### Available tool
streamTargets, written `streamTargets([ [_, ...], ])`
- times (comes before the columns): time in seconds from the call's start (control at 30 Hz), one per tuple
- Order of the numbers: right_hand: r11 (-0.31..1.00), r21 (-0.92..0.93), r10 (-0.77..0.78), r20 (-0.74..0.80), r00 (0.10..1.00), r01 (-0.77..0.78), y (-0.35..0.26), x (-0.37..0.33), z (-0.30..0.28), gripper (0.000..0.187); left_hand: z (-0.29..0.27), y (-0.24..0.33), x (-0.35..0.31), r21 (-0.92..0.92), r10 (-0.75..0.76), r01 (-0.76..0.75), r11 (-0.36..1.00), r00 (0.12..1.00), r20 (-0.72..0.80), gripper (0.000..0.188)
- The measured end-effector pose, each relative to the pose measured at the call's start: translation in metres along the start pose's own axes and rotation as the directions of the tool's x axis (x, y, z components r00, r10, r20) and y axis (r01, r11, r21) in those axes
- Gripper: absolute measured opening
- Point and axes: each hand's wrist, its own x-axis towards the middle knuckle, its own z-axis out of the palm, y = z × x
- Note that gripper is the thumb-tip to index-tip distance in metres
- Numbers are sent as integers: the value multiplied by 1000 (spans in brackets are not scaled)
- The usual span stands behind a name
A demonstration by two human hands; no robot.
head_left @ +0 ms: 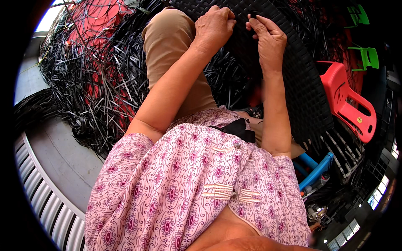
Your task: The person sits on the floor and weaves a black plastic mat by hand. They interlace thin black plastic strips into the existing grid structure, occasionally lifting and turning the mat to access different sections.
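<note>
A large black woven wicker panel (299,79) stretches from the top middle down along my right arm. At its upper part my left hand (213,28) is closed, the fingers curled in a pinch; whatever lies between them is too small or hidden to make out. A short way to the right, apart from it, my right hand (270,39) pinches a black plastic strip (253,14) between thumb and fingertips. Only the strip's short upper end shows against the dark weave. Loose strip ends hang from the panel's lower right edge.
A tangled heap of black strips (100,79) covers red sheeting on the left. To the right stand a red plastic chair (341,90), green chairs (368,57) farther off, and a blue frame (316,171) low down. A slatted grey bench (46,201) curves at lower left.
</note>
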Motion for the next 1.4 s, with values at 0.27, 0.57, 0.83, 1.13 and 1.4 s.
streamTargets([
  [0.27,910,-213,-351,59,935,355,-20,1,43,11,-4,-1,-1,66,-2,1,998,1000,26,20],
  [0.57,951,269,-170,35,985,155,-6,0,13,16,-8,7,13,311,150,-134,941,988,-29,20],
  [0.83,977,206,-53,-36,998,59,-8,-5,-3,22,-6,-5,22,328,202,-235,915,971,131,27],
  [1.13,999,-42,-10,-29,1000,9,-14,-6,-2,18,9,3,4,374,310,-269,887,949,-51,19],
  [1.4,965,-260,-54,-85,995,30,-12,-5,4,17,15,2,5,469,367,-326,821,930,4,17],
])
